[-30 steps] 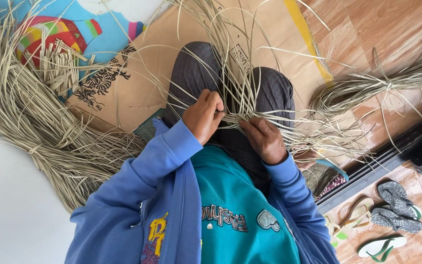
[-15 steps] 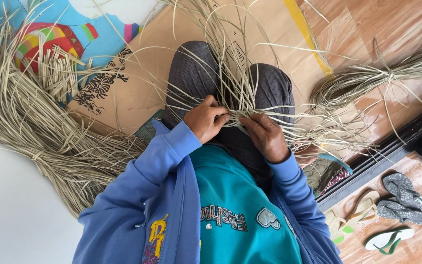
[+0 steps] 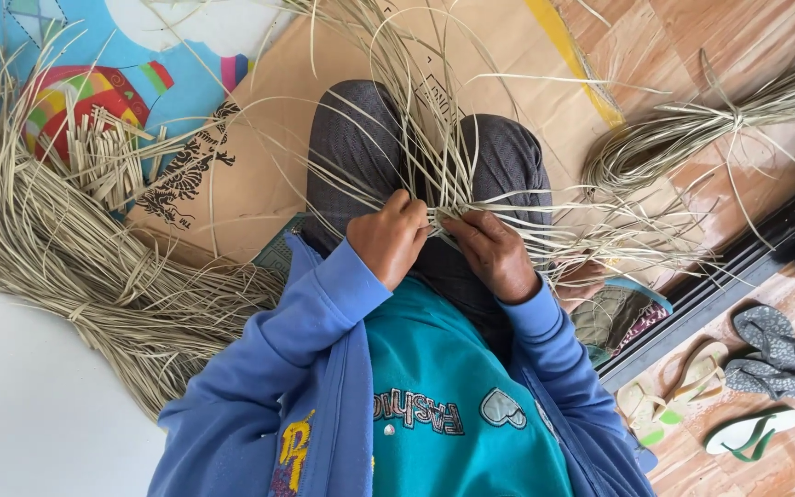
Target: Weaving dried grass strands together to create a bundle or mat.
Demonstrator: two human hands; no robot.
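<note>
I sit with my legs in grey trousers point(image 3: 351, 147) stretched out on a sheet of brown cardboard point(image 3: 269, 166). My left hand point(image 3: 388, 241) and my right hand point(image 3: 494, 256) meet over my lap. Both pinch pale dried straw strips point(image 3: 441, 213) where these cross in a small woven start. Long loose ends of the strips fan out over my knees and to the right. I wear a blue jacket over a teal shirt.
A big bundle of straw point(image 3: 66, 267) lies at the left, with a pile of short cut strips point(image 3: 108, 156) on a colourful mat point(image 3: 75, 55). Another tied bundle point(image 3: 692, 129) lies at the right on the wooden floor. Several sandals point(image 3: 766, 354) lie beyond a dark door track point(image 3: 720, 285).
My left hand has come down closer to my right hand at the crossing strips. The view has shifted slightly.
</note>
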